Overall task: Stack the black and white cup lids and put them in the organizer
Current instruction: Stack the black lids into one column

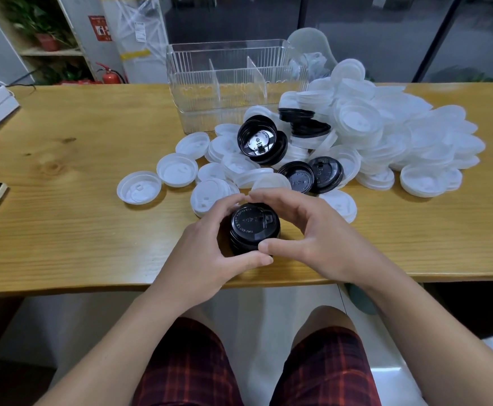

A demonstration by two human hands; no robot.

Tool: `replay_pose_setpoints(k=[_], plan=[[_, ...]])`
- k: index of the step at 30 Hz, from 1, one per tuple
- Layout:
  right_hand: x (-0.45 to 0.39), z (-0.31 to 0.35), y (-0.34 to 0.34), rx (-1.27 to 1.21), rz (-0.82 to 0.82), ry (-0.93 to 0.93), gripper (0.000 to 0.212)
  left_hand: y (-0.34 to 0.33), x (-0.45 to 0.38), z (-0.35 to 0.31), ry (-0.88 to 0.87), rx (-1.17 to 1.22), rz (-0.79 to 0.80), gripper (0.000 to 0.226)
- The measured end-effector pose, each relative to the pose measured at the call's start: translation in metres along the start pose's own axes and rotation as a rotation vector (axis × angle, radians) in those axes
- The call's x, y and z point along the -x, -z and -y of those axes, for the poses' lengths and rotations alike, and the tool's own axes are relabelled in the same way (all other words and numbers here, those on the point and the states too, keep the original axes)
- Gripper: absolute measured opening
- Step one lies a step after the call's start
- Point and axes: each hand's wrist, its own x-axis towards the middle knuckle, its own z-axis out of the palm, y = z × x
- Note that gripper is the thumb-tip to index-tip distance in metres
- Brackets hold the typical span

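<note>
Three compartments in the clear organizer (236, 83), split by two dividers; no lids inside. It stands on the wooden surface (78, 177). Right of and in front of organizer: large heap of white lids (386, 136), a few black lids (261, 140) mixed in. Nearer than organizer, at the surface edge: short black lid stack (254, 228), embossed lettering unreadable. Left hand (210, 247) and right hand (312, 230) fingers curl around this stack, grasping it.

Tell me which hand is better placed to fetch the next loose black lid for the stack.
The right hand, probably. Both hands grip the black lid stack, but the two loose black lids lie just beyond the right hand's fingers, nearer than the left hand, which could hold the stack steady.
</note>
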Motion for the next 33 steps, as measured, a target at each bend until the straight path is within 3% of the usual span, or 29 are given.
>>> replay_pose_setpoints(k=[3,5,8,11,16,21,25,30,33], plan=[[0.004,0.000,0.003,0.018,-0.034,-0.018,0.075,0.000,0.002,-0.003,-0.028,-0.021,0.003,0.082],[0.006,-0.003,0.010,0.069,-0.209,0.003,0.055,0.000,0.002,-0.004,-0.030,-0.017,0.008,0.075],[0.003,-0.020,0.026,0.466,-0.484,0.058,0.036,0.000,0.001,-0.003,-0.012,-0.022,-0.003,0.079],[-0.007,-0.043,0.033,0.879,-0.473,0.071,0.042,-0.002,0.000,-0.008,0.005,-0.001,-0.033,0.090],[-0.017,-0.059,0.034,1.091,-0.483,0.123,0.015,-0.006,-0.002,-0.013,-0.005,0.042,-0.037,0.059],[-0.007,-0.053,0.033,0.814,-0.559,0.125,0.007,-0.005,0.000,-0.010,-0.008,0.040,-0.027,0.056],[0.008,-0.034,0.026,0.385,-0.681,-0.043,0.011,-0.006,0.000,-0.008,-0.011,0.033,-0.034,0.057],[0.020,-0.018,0.018,-0.237,-0.625,-0.224,0.015,-0.007,0.000,-0.008,-0.013,0.022,-0.039,0.057],[0.028,-0.014,0.015,-0.299,-0.615,-0.295,0.017,-0.007,0.001,-0.007,-0.014,0.015,-0.041,0.057]])
